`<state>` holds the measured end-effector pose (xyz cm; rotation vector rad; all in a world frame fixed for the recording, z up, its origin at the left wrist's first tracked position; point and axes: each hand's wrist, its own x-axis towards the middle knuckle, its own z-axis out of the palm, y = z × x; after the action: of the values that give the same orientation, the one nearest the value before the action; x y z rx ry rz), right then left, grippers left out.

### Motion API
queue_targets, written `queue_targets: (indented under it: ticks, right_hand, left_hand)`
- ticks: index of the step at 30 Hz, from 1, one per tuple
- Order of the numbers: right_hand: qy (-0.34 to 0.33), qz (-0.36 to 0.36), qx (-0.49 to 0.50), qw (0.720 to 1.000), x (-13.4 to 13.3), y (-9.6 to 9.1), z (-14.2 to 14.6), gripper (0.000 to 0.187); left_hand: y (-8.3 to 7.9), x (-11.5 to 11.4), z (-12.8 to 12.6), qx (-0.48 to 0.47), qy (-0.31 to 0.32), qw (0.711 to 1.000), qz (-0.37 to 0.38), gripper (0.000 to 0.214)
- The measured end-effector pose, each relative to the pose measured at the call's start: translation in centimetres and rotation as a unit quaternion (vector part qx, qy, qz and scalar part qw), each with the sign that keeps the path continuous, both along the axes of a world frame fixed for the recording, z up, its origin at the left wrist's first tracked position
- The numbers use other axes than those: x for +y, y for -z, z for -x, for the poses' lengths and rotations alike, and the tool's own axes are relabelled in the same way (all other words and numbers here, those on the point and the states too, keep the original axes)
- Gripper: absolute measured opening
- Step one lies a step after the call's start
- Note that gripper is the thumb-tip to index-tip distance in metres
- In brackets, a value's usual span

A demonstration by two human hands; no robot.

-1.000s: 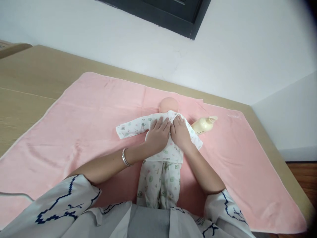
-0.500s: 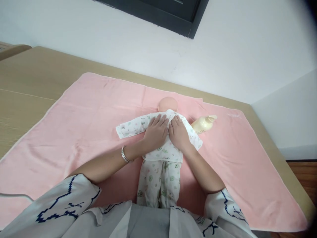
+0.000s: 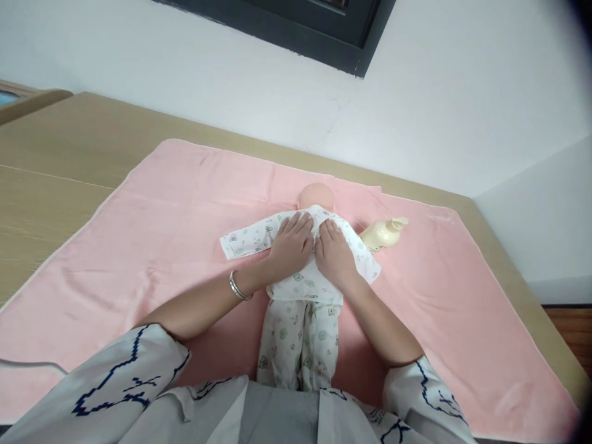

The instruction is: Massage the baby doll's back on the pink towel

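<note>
A baby doll [image 3: 316, 196] lies on a pink towel [image 3: 161, 222], head away from me, dressed in a white printed top [image 3: 250, 236] and matching trousers [image 3: 298, 339]. My left hand [image 3: 291, 245] lies flat on the doll's chest, fingers stretched out toward the collar. Beside it my right hand [image 3: 333, 253] lies flat on the other half of the chest, its fingers also extended. The two hands nearly touch along the middle of the top. A silver bangle [image 3: 237, 286] circles my left wrist.
A cream pump bottle [image 3: 383, 234] lies on its side on the towel, right of the doll's shoulder. The towel covers a wooden table [image 3: 55, 160] that stands against a white wall [image 3: 277, 80]. A dark frame [image 3: 324, 24] hangs above.
Both hands have slid slightly up the doll's chest toward the collar. The view has shifted a little.
</note>
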<state>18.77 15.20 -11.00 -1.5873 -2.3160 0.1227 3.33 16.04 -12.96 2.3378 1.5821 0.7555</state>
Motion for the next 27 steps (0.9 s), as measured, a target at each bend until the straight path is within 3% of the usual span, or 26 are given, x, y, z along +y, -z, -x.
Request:
queue_targets:
  ticks: [5, 10, 13, 16, 18, 22, 27]
  right_hand:
    - [-0.016, -0.024, -0.026, 0.999, -2.5, 0.1, 1.0, 0.050]
    - [-0.028, 0.019, 0.058, 0.998, 1.0, -0.2, -0.8, 0.052]
    - [0.001, 0.016, 0.092, 0.996, 1.5, -0.4, -1.3, 0.052]
    - [0.012, -0.050, 0.091, 0.995, 0.0, -0.5, -0.5, 0.054]
    - [-0.026, -0.078, 0.065, 0.995, -1.3, -0.3, 0.4, 0.055]
    - [-0.101, -0.029, -0.011, 0.994, -2.6, -0.1, 1.7, 0.054]
    - [-0.062, -0.050, 0.040, 0.996, -1.7, -0.1, 1.2, 0.052]
  left_hand:
    - [-0.4, 1.7, 0.9, -0.003, 0.001, 1.000, 0.025, 0.054]
    - [-0.6, -0.3, 0.1, 0.026, 0.000, 0.999, -0.022, 0.051]
    - [-0.6, 0.4, 0.6, 0.012, 0.000, 1.000, -0.011, 0.049]
    - [-0.7, 2.1, 1.7, -0.032, -0.007, 0.999, 0.024, 0.048]
    - [-1.0, 2.9, 2.3, -0.073, -0.019, 0.996, 0.039, 0.047]
    - [-2.0, 3.2, 3.0, -0.143, -0.077, 0.986, 0.041, 0.048]
    - [-3.7, 2.8, 4.0, -0.197, -0.111, 0.974, 0.020, 0.047]
